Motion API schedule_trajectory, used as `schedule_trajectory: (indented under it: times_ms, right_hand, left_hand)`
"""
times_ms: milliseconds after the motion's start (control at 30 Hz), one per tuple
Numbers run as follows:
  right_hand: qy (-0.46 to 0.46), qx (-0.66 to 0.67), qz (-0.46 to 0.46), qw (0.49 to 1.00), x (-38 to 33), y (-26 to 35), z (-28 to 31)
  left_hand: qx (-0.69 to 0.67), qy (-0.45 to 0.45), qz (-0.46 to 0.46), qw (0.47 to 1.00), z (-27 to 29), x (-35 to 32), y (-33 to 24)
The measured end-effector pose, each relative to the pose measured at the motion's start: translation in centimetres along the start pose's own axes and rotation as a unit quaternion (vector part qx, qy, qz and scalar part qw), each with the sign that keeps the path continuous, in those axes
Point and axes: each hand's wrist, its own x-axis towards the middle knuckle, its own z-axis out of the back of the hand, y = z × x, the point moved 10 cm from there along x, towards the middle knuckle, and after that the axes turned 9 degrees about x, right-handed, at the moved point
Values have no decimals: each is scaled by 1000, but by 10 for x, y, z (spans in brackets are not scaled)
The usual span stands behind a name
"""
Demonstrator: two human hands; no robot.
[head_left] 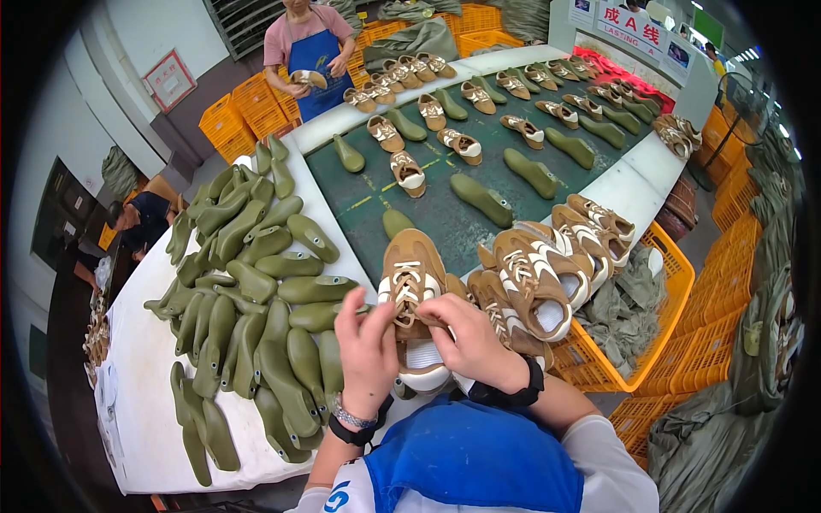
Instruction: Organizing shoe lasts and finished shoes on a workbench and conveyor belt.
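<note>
A brown suede sneaker (pixel 412 256) with white laces and white side stripes stands in front of me, toe pointing away, heel toward my apron. My left hand (pixel 368 350) has its fingers bent at the left side of the shoe's opening, by the laces. From the other side my right hand (pixel 470 338) grips the collar and tongue area. The pale striped insole (pixel 422 354) shows between the hands. Just right of the shoe, several similar sneakers (pixel 532 278) crowd together on the table edge. Green shoe lasts (pixel 286 376) lie heaped to the left.
A green conveyor belt (pixel 359 192) carries sneakers and lasts, bordered by white ledges. An orange crate (pixel 629 376) with grey cloth stands at my right, near stacked crates (pixel 710 342). Across the belt a person in a blue apron (pixel 315 60) holds a shoe. Another person (pixel 141 218) bends at far left.
</note>
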Motion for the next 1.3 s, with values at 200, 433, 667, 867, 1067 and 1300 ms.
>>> schedule_trajectory:
  times_ms: [200,433,667,867,1067,1300]
  right_hand:
    - [-66,31,-21,997,-6,-2,17]
    - [-129,234,-153,951,-7,-47,29]
    - [-81,87,-73,990,7,-27,29]
    - [42,27,-120,992,-12,-39,-13]
    - [190,4,-101,977,-22,-42,-29]
    - [516,-154,-71,840,-8,-39,-45]
  left_hand:
    - [-34,74,-43,996,-19,-2,-15]
    - [-233,151,-35,960,-35,-19,11]
    - [-194,70,87,975,-25,-10,27]
    - [-31,166,-19,985,-55,-31,12]
    - [-22,147,79,986,-38,-55,67]
    - [87,-27,255,963,72,-110,183]
